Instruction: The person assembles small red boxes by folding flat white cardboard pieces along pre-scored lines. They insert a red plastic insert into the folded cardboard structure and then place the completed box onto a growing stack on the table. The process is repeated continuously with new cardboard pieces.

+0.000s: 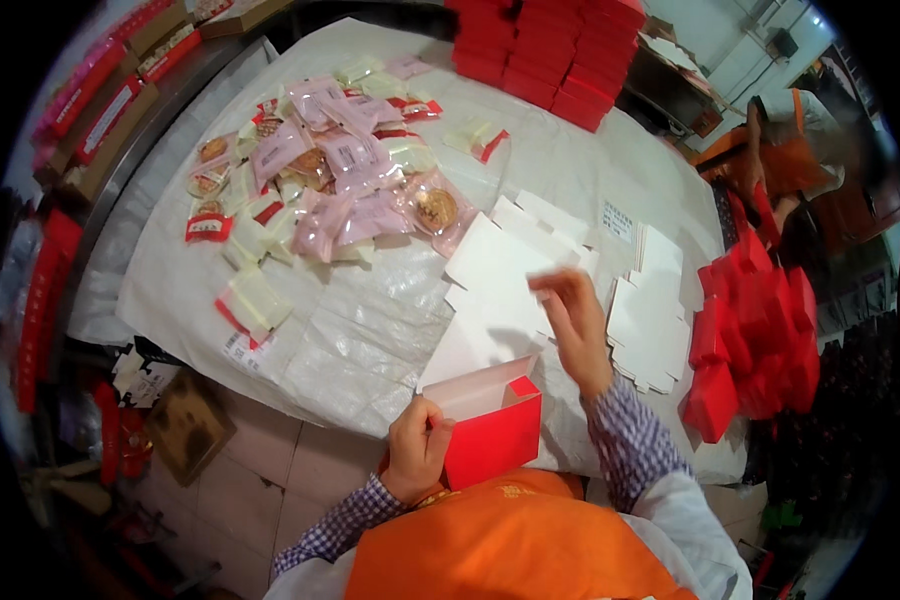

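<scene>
At the table's near edge, close to my orange apron, my left hand [417,445] grips a partly folded red box [495,432] by its left side. The box's white inside shows along the top, and a red flap stands at its right end. My right hand [575,325] is raised above and to the right of the box, holding nothing, its fingers apart and slightly blurred. Under it lie flat white box blanks [500,270], with another stack of blanks [648,320] to their right.
A heap of wrapped pastries [340,165] covers the table's left middle. Stacked red boxes [545,60] stand at the back, and more red boxes [755,340] are piled at the right edge. Another person [780,140] works at the far right. Cartons [110,110] line the left.
</scene>
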Demonstrator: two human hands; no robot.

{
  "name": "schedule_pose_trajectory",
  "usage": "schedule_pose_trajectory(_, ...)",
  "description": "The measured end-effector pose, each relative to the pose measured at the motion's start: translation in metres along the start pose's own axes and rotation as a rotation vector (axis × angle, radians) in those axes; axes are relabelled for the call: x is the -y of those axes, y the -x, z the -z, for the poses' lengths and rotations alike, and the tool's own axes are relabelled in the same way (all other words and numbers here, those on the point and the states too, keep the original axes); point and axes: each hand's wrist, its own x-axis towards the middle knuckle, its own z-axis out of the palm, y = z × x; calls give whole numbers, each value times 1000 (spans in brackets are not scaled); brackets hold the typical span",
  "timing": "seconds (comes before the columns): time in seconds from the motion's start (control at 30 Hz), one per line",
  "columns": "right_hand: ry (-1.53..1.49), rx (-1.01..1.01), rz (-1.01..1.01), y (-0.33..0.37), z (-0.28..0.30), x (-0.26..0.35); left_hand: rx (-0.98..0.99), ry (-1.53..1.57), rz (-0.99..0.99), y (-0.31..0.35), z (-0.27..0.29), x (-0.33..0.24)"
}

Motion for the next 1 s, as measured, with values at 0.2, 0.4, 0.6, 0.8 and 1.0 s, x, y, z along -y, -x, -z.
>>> schedule_pose_trajectory(0.2, 655, 146, 7, -157, -85, -69, -46, 38, 84, 1, 3, 10)
schedule_pose_trajectory(0.4, 515, 359, -198, -191, -123, -66, -190, 11, 40, 6, 18, 19)
schedule_pose_trajectory(0.6, 169, 165, -30, -154, -97, -62, -210, 139, 111, -4, 6, 25)
schedule_pose_trajectory(0.8, -454, 18, 10, -73, 8, 52, 11, 252, 54, -20, -13, 10)
schedule_pose_trajectory(1.0, -62, -121, 315, 47, 49, 73, 259, 421, 5, -23, -56, -8)
